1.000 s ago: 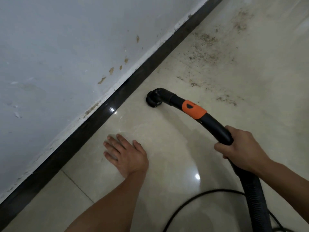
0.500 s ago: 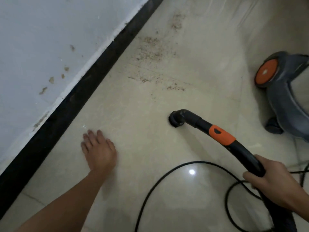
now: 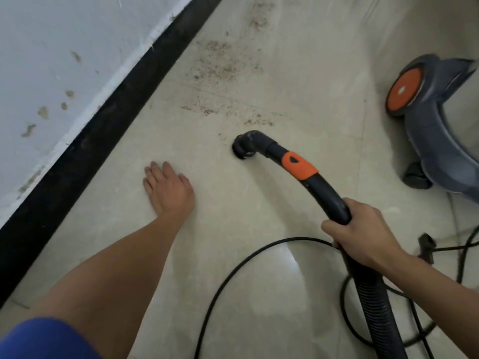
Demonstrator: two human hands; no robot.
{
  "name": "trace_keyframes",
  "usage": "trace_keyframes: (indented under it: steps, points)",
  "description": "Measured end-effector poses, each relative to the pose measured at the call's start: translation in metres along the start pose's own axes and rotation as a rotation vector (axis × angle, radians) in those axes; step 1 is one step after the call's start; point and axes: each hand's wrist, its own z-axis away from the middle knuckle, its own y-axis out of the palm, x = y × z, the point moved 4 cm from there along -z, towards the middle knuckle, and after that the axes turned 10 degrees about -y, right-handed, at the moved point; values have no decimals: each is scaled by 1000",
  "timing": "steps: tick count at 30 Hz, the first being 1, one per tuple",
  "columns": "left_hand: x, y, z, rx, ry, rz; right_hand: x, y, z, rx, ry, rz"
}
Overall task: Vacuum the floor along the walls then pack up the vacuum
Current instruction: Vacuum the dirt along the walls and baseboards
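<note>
While our right hand (image 3: pixel 363 234) grips the hose (image 3: pixel 322 189), nozzle (image 3: pixel 243 147) on the floor (image 3: pixel 233 218) near the dirt (image 3: pixel 220 66) | our left hand (image 3: pixel 168 189) lies flat, fingers straight | risk: looped cord (image 3: pixel 233 266) may snag our hose, we judge

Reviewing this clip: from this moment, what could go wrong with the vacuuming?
1. The cord lies looped under the hose beside the right hand; pushing forward could snag or tangle it.
2. The nozzle sits away from the baseboard, so the dirt nearer the wall might be missed.
3. The left hand presses flat on the glossy floor and could slip.
</note>
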Motion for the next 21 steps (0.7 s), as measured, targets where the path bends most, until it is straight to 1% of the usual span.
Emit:
trace_keyframes:
  steps: [2,6,9,11,14,18,21]
  points:
    - [-3,0,-2,-21,-32,24,8,7,-9,7,-14,2]
    - [-6,6,0,-54,-63,14,26,19,-37,-49,-15,-20]
    - [-5,7,-1,-55,-72,-2,45,32,-53,-3,-72,7]
    - [-6,7,-2,-62,-62,-7,45,33,-53,24,-78,-7]
    - [-7,8,-2,-58,-57,-6,19,18,-39,16,-8,-52]
    - [-5,10,-3,-64,-68,-9,-38,-18,-12,-102,158,-26]
    - [-6,10,-4,-56,-70,-23,-52,-35,-23,-181,222,-22]
